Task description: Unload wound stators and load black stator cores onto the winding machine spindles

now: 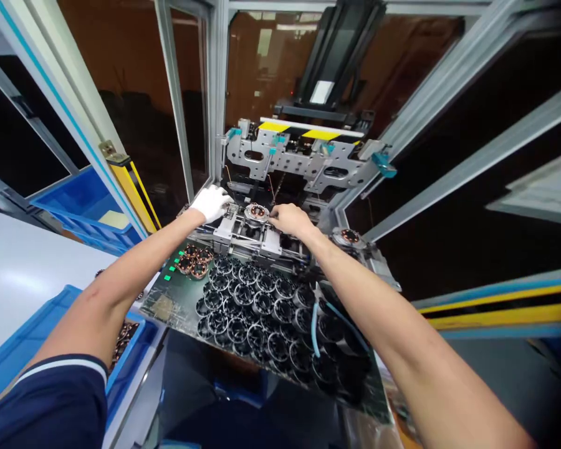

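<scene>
My left hand (210, 203), in a white glove, is at the left side of a metal winding fixture (223, 233). Its fingers are bent together; whatever lies under the tips is hidden. Bare, my right hand (290, 219) has thumb and fingers pinched at the right edge of a round holder with a copper-wound stator (257, 211). What it grips there is too small to make out. Thin copper wires stand up behind the holder. A second copper-wound stator (350, 236) sits in another holder further right, beyond my right forearm.
Rows of black-and-silver stator rings (264, 302) cover the metal shelf (177, 308) before me. Copper-wound stators (199, 269) lie at its left. Blue-handled pliers (315, 327) rest on the rings. A machine head (299, 159) hangs behind; blue bins (91, 202) stand left.
</scene>
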Demonstrator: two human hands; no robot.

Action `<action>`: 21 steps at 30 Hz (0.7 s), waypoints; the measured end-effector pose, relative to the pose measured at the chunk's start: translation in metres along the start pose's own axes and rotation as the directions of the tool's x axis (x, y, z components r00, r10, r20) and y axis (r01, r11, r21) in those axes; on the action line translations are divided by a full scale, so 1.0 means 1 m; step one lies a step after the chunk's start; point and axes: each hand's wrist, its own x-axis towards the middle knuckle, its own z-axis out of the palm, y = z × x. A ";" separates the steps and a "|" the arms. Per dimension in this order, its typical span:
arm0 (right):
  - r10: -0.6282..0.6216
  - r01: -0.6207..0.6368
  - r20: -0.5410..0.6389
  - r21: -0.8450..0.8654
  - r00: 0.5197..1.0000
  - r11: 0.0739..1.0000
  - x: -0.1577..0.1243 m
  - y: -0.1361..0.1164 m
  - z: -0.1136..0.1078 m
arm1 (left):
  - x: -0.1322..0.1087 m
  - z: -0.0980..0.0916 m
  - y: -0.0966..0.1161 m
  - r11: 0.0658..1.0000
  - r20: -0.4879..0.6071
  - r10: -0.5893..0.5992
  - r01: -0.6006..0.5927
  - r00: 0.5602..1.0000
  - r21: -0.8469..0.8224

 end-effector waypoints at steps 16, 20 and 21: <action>-0.072 0.095 0.341 -0.051 0.937 0.994 0.039 -0.035 -0.023 | 0.028 -0.002 -0.037 0.996 0.242 -0.047 0.028 0.969 0.080; -0.059 0.095 0.429 -0.063 0.901 0.993 0.052 -0.059 -0.018 | 0.050 0.005 -0.020 0.992 0.352 -0.094 0.059 0.931 0.109; -0.069 0.106 0.420 -0.064 0.905 0.992 0.052 -0.063 -0.021 | 0.054 0.003 -0.016 0.992 0.368 -0.107 0.072 0.924 0.107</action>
